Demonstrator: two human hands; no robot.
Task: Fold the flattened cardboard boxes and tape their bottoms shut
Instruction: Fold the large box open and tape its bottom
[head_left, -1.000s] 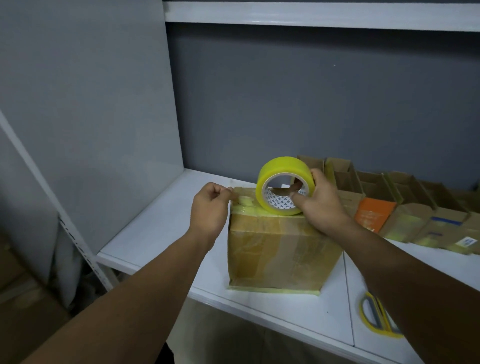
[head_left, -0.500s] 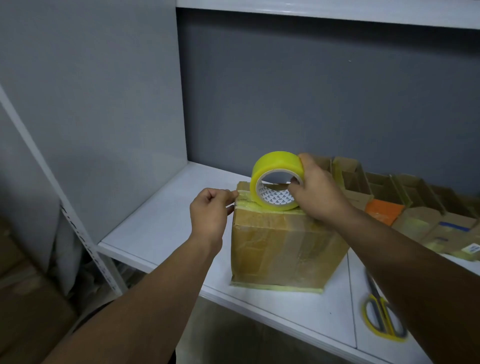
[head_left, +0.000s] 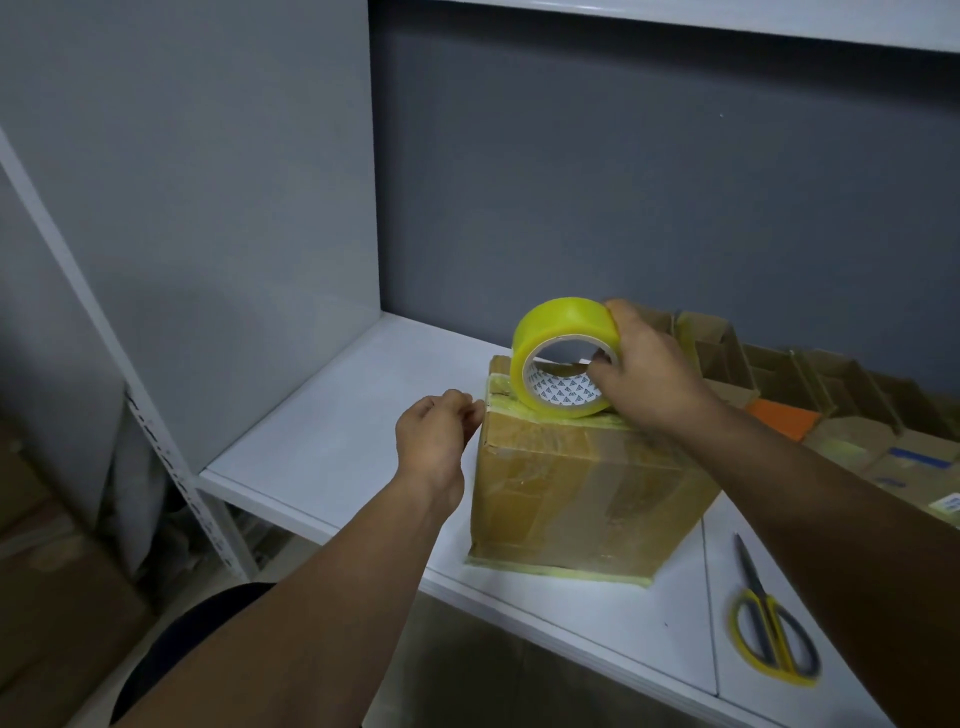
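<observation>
Head view: a cardboard box stands on the white shelf board, close to the board's front edge and towards its right end. The box's lower front edge runs almost along the board's front lip. The seam to the next board passes just beside the box's right lower corner.

A yellow tape roll stands on its rim on top of the box, near the top's left edge. The right hand grips it, thumb in the core and fingers curled over the outer band.

The left hand is at the box's upper left corner, its fingers curled and their tips touching the edge where the yellow strip ends. I cannot tell whether they pinch the strip or only press it.

A broad stretch of white board lies between the box and the grey side panel on the left. Behind the box the board runs on to the back wall.

To the right, a row of small open cartons fills the back edge. Yellow-handled scissors lie on the neighbouring board near its front edge, blades together and pointing back, well apart from the box.
</observation>
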